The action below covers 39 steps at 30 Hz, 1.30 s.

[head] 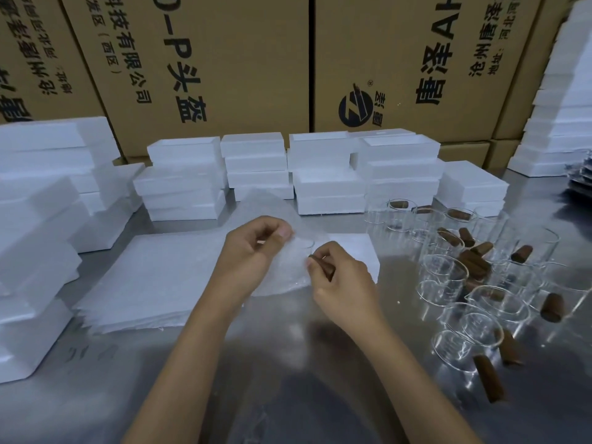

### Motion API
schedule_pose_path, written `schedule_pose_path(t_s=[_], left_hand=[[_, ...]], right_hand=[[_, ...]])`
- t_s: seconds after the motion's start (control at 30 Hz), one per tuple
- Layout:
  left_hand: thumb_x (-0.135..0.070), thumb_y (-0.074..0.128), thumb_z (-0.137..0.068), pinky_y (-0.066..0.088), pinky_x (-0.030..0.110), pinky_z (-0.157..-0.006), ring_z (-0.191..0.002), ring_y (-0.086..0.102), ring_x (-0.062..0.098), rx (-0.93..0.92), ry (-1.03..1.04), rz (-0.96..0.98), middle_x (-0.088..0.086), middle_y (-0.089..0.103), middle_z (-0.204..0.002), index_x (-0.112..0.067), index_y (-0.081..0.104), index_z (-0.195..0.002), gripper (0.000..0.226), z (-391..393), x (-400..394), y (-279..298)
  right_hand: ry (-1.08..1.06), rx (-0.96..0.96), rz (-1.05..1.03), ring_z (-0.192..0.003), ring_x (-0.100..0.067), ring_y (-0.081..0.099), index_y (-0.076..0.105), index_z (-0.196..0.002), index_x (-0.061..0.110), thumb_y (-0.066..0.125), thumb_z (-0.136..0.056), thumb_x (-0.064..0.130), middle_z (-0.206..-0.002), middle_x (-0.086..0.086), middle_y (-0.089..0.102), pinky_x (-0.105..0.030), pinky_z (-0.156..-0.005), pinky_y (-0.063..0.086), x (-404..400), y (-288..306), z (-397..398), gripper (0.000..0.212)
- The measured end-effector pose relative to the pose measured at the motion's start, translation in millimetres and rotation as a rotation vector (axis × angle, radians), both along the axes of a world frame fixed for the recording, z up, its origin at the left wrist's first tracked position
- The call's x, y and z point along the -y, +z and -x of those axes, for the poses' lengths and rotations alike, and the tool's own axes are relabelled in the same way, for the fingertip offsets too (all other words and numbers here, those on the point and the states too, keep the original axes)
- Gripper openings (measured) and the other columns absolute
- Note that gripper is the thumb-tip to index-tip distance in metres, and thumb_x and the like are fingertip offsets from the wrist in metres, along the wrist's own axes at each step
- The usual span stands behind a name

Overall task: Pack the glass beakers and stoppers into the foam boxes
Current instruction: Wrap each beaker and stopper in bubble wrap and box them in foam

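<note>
Left hand (256,248) pinching thin foam sheet (282,270), right hand (339,277) gripping brown stopper (323,267) mid-tabletop, beakers (448,274) right, foam boxes (185,181) far: best wrapped snugly, corners tucked, before boxing.

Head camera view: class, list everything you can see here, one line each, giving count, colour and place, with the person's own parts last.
Foam boxes: many, white, stacked along the back and left of the table.
Foam sheets: one pile, white, flat on the table left of the hands.
Glass beakers: more than a dozen, clear, clustered at right.
Stoppers: a dozen or so, brown, loose among and inside the beakers.
Cardboard cartons: several, brown with black print, behind the table.
Table: one, shiny metal.
Thin sheet: one, translucent white, pinched by the left hand.
Left hand: pinches the thin sheet.
Right hand: grips one brown stopper.
</note>
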<state>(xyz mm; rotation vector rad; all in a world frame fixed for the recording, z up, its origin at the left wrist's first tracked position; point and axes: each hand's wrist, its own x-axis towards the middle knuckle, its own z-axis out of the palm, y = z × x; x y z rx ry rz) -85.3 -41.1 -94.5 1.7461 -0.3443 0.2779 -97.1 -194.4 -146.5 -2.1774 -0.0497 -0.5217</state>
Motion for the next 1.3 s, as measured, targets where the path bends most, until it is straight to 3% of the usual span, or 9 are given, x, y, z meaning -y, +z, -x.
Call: schedule_pose_path(t_s=[0.13,0.27,0.4,0.53,0.7,0.77,0.9,1.07,1.3], left_hand=[[-0.015,0.066,-0.093,0.046,0.012,-0.072,-0.081,0.065,0.008,-0.016,-0.232,-0.113,-0.004,0.073,-0.084,-0.014,0.073,-0.084,0.012,11,12,3],[-0.012,0.065,-0.094,0.051,0.022,-0.064,-0.075,0.069,0.012,-0.055,-0.256,-0.07,0.0,0.075,-0.084,-0.009,0.075,-0.093,0.01,15,18,2],[-0.005,0.059,-0.095,0.054,0.032,-0.058,-0.072,0.071,0.02,0.09,0.088,0.144,-0.001,0.075,-0.085,-0.016,0.069,-0.101,0.016,10,12,3],[-0.028,0.07,-0.091,0.047,0.021,-0.088,-0.109,0.053,0.006,0.266,0.552,-0.038,-0.019,0.054,-0.119,-0.033,0.051,-0.126,0.041,-3,-8,-4],[-0.061,0.07,-0.079,0.04,0.011,-0.081,-0.11,0.056,-0.001,-0.136,0.265,0.026,-0.02,0.057,-0.127,-0.039,0.051,-0.133,0.061,-15,-33,-7],[-0.067,0.07,-0.077,0.05,0.024,-0.091,-0.106,0.066,0.003,-0.237,0.043,0.109,-0.018,0.067,-0.121,-0.039,0.062,-0.124,0.054,-14,-34,-9],[-0.062,0.073,-0.078,0.049,0.04,-0.099,-0.108,0.069,0.014,-0.329,-0.184,0.159,-0.009,0.072,-0.118,-0.038,0.071,-0.114,0.044,-10,-20,-17],[-0.05,0.072,-0.085,0.056,0.032,-0.088,-0.114,0.067,0.019,-0.381,-0.295,0.329,-0.003,0.069,-0.125,-0.03,0.066,-0.126,0.045,-6,-4,-18],[-0.034,0.074,-0.085,0.06,0.042,-0.076,-0.104,0.071,0.03,-0.378,-0.279,0.415,0.008,0.072,-0.118,-0.017,0.059,-0.13,0.05,-1,19,-22]], right_hand=[[0.036,-0.038,-0.336,-0.053,0.003,0.049,0.054,-0.07,0.024,0.069,-0.086,0.025,-0.055,0.021,0.058,-0.016,-0.055,0.037,6,4,-3,0.023],[0.123,-0.134,-0.64,-0.074,-0.007,0.06,0.066,-0.084,0.008,0.073,-0.08,0.035,-0.076,0.003,0.07,-0.024,-0.069,0.043,10,9,-1,0.027],[0.063,-0.179,-0.826,-0.078,-0.017,0.051,0.066,-0.087,0.001,0.067,-0.094,0.024,-0.08,-0.007,0.066,-0.032,-0.074,0.038,14,12,-5,0.024],[0.048,-0.214,-0.743,-0.071,-0.007,0.055,0.072,-0.087,0.005,0.06,-0.092,0.01,-0.09,-0.009,0.075,-0.022,-0.067,0.043,22,16,-8,0.014],[0.23,-0.24,-0.679,-0.069,-0.01,0.055,0.074,-0.084,0.019,0.059,-0.095,0.011,-0.082,-0.001,0.068,-0.02,-0.065,0.044,26,22,-2,0.02],[0.29,-0.232,-0.647,-0.073,-0.011,0.057,0.072,-0.089,0.015,0.061,-0.096,0.018,-0.08,0.003,0.069,-0.023,-0.067,0.044,25,23,2,0.013],[0.352,-0.213,-0.673,-0.079,-0.018,0.058,0.068,-0.091,0.015,0.066,-0.077,0.028,-0.079,0.001,0.067,-0.032,-0.075,0.046,21,24,8,0.02],[0.259,-0.212,-0.789,-0.084,-0.025,0.05,0.065,-0.11,-0.001,0.055,-0.098,0.013,-0.091,-0.013,0.063,-0.032,-0.068,0.041,16,21,2,0.021],[0.386,-0.152,-0.791,-0.067,-0.005,0.061,0.069,-0.09,0.027,0.058,-0.081,0.03,-0.078,0.007,0.07,-0.017,-0.054,0.044,-4,13,9,0.014]])
